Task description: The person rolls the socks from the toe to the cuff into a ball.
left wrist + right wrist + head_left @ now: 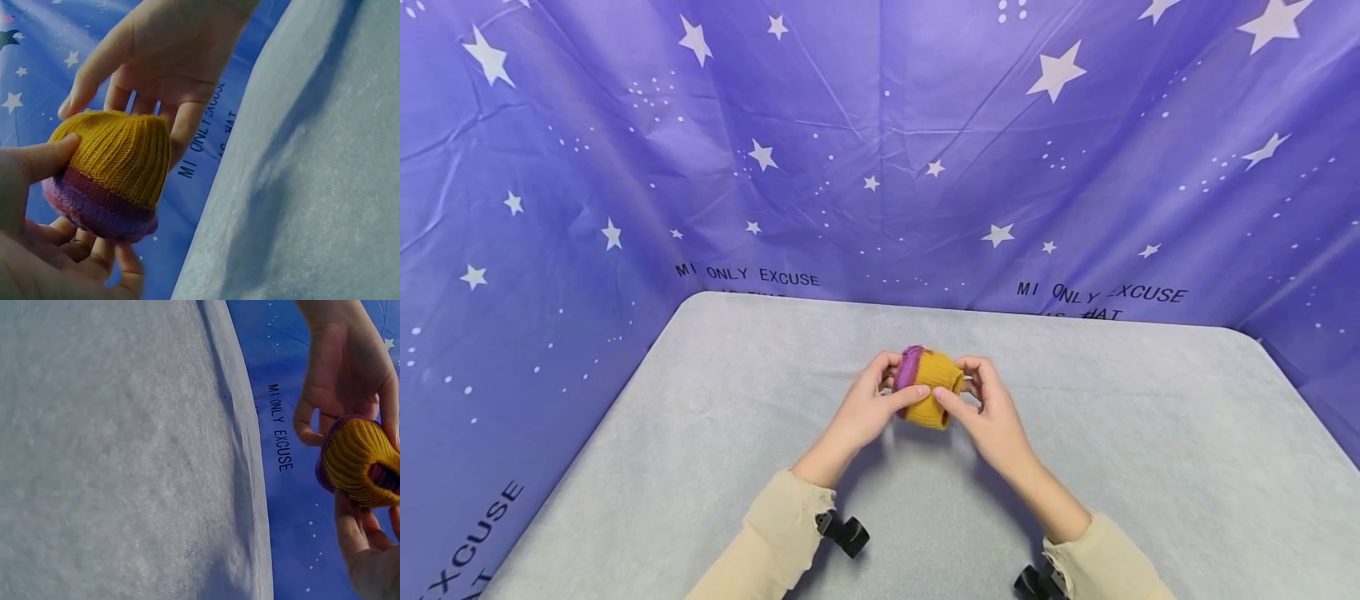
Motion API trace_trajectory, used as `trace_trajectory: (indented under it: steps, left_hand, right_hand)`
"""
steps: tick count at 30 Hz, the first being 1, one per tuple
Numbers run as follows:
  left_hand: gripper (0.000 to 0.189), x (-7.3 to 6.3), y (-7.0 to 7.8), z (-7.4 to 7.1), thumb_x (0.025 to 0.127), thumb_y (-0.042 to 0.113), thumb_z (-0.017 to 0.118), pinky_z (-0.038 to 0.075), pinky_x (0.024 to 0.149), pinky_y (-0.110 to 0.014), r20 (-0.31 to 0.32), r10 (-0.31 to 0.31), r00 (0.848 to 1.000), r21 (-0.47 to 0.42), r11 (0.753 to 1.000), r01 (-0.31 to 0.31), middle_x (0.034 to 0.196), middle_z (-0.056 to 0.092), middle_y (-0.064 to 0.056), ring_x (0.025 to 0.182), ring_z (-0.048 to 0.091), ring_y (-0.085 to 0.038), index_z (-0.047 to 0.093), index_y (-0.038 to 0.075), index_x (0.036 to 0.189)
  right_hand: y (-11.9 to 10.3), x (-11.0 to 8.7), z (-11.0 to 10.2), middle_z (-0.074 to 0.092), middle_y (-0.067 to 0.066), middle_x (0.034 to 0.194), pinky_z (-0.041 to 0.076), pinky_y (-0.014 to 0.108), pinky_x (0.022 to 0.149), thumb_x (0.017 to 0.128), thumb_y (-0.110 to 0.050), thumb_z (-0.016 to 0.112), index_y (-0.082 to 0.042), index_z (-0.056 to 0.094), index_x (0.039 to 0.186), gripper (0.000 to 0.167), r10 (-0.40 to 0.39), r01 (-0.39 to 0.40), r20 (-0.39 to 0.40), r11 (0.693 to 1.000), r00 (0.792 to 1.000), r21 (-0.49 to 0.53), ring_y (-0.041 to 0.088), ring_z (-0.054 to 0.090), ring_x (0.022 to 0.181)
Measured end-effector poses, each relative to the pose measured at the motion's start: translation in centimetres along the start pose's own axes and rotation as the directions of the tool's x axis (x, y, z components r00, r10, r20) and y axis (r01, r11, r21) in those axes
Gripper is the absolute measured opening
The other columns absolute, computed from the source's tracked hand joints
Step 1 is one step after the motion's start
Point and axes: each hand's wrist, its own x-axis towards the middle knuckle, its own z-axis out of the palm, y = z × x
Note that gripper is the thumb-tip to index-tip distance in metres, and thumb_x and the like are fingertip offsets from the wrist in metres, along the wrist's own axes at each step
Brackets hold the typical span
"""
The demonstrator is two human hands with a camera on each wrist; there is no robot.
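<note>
A small rounded bundle of ribbed knit (931, 385), looking like a rolled-up sock, is held above the table between both hands. Its mustard-yellow part faces right, and a purple band sits at the left end. My left hand (868, 407) grips the purple end, thumb in front and fingers behind. On the yellow end, my right hand (996, 417) has its thumb on the near side and its fingers at the far edge. The right wrist view shows a dark opening with purple inside the yellow knit (362, 456). Some fingertips are hidden behind the bundle.
A pale grey cloth-covered table (1150, 433) lies beneath the hands. Behind it and to both sides hangs a purple-blue curtain (850, 100) with white stars and printed words. A black wrist camera (850, 536) sticks out below the left sleeve.
</note>
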Motion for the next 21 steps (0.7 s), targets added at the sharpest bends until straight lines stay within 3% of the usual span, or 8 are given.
trace_trajectory:
  steps: [3, 8, 12, 15, 17, 21]
  left_hand:
    - [0.031, 0.1, 0.0, 0.2, 0.089, 0.019, 0.071, 0.052, 0.068, -0.025, -0.04, 0.044, 0.998, 0.039, 0.998, -0.042, 0.101, 0.065, -0.015, 0.081, 0.058, -0.012, 0.054, 0.005, 0.111]
    - [0.03, 0.3, -0.3, 0.5, 0.088, 0.017, 0.073, 0.051, 0.064, -0.023, -0.101, 0.082, 0.992, 0.024, 0.997, -0.08, 0.099, 0.064, -0.015, 0.079, 0.057, -0.011, 0.05, 0.006, 0.105]
    - [0.034, 0.3, -0.6, 0.5, 0.088, 0.019, 0.073, 0.053, 0.065, -0.022, -0.086, 0.114, 0.99, 0.032, 0.993, -0.112, 0.097, 0.06, -0.013, 0.079, 0.057, -0.011, 0.05, 0.005, 0.107]
    - [0.032, 0.4, -0.9, 0.4, 0.091, 0.021, 0.069, 0.053, 0.071, -0.023, -0.068, 0.145, 0.987, 0.038, 0.989, -0.143, 0.106, 0.058, -0.013, 0.088, 0.059, -0.015, 0.053, 0.002, 0.111]
    - [0.031, 0.5, -1.0, 0.2, 0.092, 0.022, 0.067, 0.053, 0.077, -0.026, -0.067, 0.132, 0.989, 0.029, 0.991, -0.13, 0.114, 0.058, -0.014, 0.098, 0.061, -0.019, 0.057, 0.002, 0.114]
    - [0.034, 0.9, -0.9, 0.1, 0.092, 0.024, 0.068, 0.055, 0.086, -0.032, -0.074, 0.033, 0.997, 0.0, 0.999, -0.034, 0.126, 0.059, -0.016, 0.108, 0.064, -0.026, 0.063, 0.003, 0.118]
  right_hand:
    - [0.0, 0.1, 0.1, 0.063, 0.025, 0.123, 0.058, 0.022, 0.079, 0.097, -0.011, 0.062, 0.001, 0.047, 0.131, 0.039, 0.047, -0.049, 0.051, 0.998, 0.998, 0.037, -0.001, 0.065, 0.097]
    - [0.0, 0.3, 0.3, 0.061, 0.033, 0.127, 0.061, 0.028, 0.079, 0.101, -0.012, 0.056, 0.0, 0.044, 0.139, 0.041, 0.121, -0.141, 0.146, 0.98, 0.982, 0.14, 0.002, 0.07, 0.093]
    - [0.0, 0.4, 0.1, 0.062, 0.033, 0.127, 0.061, 0.029, 0.079, 0.097, -0.008, 0.062, 0.001, 0.044, 0.138, 0.046, 0.164, -0.187, 0.151, 0.97, 0.975, 0.154, 0.002, 0.072, 0.091]
    - [0.1, 0.6, -0.4, 0.063, 0.033, 0.126, 0.06, 0.024, 0.078, 0.095, -0.004, 0.064, 0.002, 0.045, 0.136, 0.046, 0.187, -0.205, 0.119, 0.966, 0.975, 0.16, 0.001, 0.071, 0.09]
    - [0.1, 0.6, -0.7, 0.065, 0.032, 0.123, 0.06, 0.023, 0.076, 0.095, -0.002, 0.062, 0.004, 0.046, 0.134, 0.043, 0.196, -0.211, 0.101, 0.963, 0.975, 0.167, 0.002, 0.071, 0.088]
    - [0.2, 0.6, -1.3, 0.068, 0.029, 0.117, 0.06, 0.023, 0.075, 0.095, -0.001, 0.062, 0.006, 0.048, 0.132, 0.04, 0.198, -0.214, 0.104, 0.963, 0.975, 0.167, 0.003, 0.07, 0.087]
